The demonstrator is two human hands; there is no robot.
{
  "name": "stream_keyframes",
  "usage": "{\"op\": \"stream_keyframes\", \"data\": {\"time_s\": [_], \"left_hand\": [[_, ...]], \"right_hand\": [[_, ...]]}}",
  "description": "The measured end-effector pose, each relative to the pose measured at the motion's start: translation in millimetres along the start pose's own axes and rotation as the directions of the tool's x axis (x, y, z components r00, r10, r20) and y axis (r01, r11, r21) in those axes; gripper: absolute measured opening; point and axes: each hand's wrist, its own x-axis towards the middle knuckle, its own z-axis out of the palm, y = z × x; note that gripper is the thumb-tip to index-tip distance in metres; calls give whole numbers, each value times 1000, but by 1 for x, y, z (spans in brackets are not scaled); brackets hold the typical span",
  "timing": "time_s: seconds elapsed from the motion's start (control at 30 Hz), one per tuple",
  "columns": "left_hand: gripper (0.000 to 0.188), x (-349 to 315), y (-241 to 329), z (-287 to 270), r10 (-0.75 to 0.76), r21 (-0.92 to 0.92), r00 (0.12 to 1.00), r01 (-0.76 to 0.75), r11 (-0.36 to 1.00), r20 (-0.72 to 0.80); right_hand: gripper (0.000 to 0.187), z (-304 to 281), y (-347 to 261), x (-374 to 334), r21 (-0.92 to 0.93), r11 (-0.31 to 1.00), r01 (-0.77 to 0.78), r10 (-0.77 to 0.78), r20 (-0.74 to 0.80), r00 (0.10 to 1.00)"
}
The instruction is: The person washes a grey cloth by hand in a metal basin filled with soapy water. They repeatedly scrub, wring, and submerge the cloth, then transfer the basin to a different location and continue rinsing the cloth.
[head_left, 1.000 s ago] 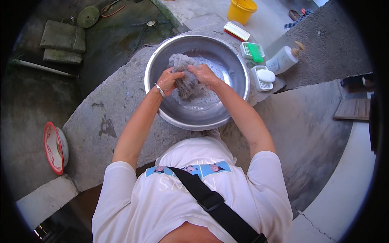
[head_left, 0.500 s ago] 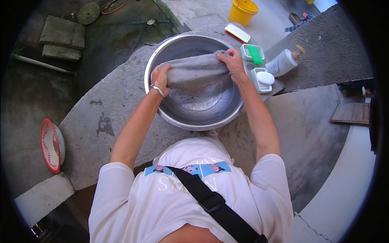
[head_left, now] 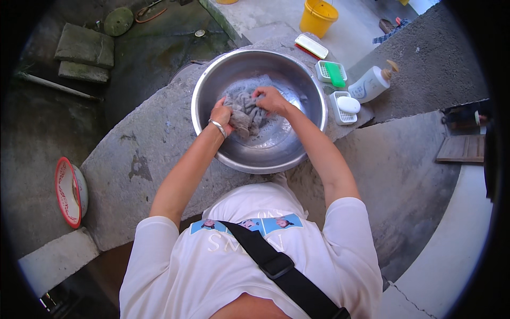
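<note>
A large metal basin (head_left: pixel 313 133) with soapy water in its bottom stands on the stone ledge. Inside it, a grey cloth (head_left: pixel 243 114) lies bunched and wet. My left hand (head_left: pixel 221 116), with a silver bracelet at the wrist, is closed on the cloth's left side. My right hand (head_left: pixel 272 101) pinches the cloth's upper right part, fingers bent together. The underside of the cloth is hidden.
Right of the basin sit a scrub brush (head_left: pixel 311 47), a green soap bar (head_left: pixel 334 74), a white soap bar (head_left: pixel 348 105) in a dish, and a pump bottle (head_left: pixel 370 84). Farther off is a yellow bucket (head_left: pixel 319 17). A red-rimmed enamel basin (head_left: pixel 69 192) leans at the left.
The cloth, held stretched between both hands across the basin before, is now lowered and bunched in the water. My hands have come closer together, the right one moving left and down.
</note>
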Motion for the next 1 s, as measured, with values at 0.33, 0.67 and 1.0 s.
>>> {"op": "stream_keyframes", "data": {"time_s": [0.33,0.67,1.0], "left_hand": [[73,-24,8,27,-189,86,982,190,978,-24],[55,-2,12,-9,-76,-114,936,123,986,345],[35,0,16,31,-30,-16,976,35,999,214]], "right_hand": [[55,50,11,17,-318,948,11,-76,-190,979],[26,84,-101,-80,-87,856,510,-474,-527,705],[29,46,-71,-10,-155,951,269,-300,-681,668]]}}
